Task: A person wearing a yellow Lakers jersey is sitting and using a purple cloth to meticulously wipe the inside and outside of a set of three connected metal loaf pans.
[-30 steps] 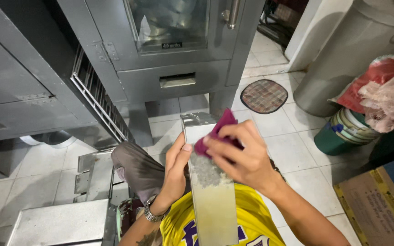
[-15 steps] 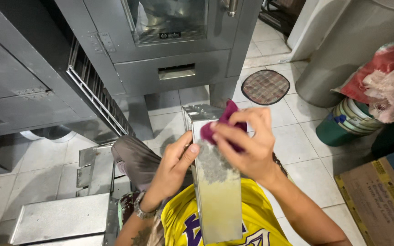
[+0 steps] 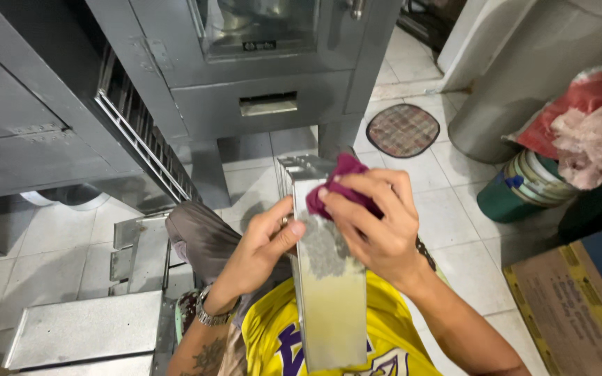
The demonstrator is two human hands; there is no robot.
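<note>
I hold a long metal tray (image 3: 329,306) upright in front of me, its top end at 12 o'clock and its lower end down by my yellow shirt (image 3: 384,327). My left hand (image 3: 263,247) grips the tray's left edge from 9 o'clock, fingers curled behind it and thumb pressed on its face. My right hand (image 3: 377,223) is closed around a crumpled maroon cloth (image 3: 339,182) and presses it against the upper part of the tray, just above a dull grey patch on the metal. A wristwatch (image 3: 207,313) sits on my left wrist.

At 12 o'clock beyond the tray stands a grey metal oven (image 3: 259,76) on legs, on a white tiled floor (image 3: 447,216). A round woven mat (image 3: 403,129) lies on the floor at 1 o'clock. At 3 o'clock is a green bucket (image 3: 517,198) with red and pale plastic bags (image 3: 593,125) over it, and a cardboard box (image 3: 580,306) at 4 o'clock. More flat metal trays (image 3: 85,331) lie at 8 o'clock.
</note>
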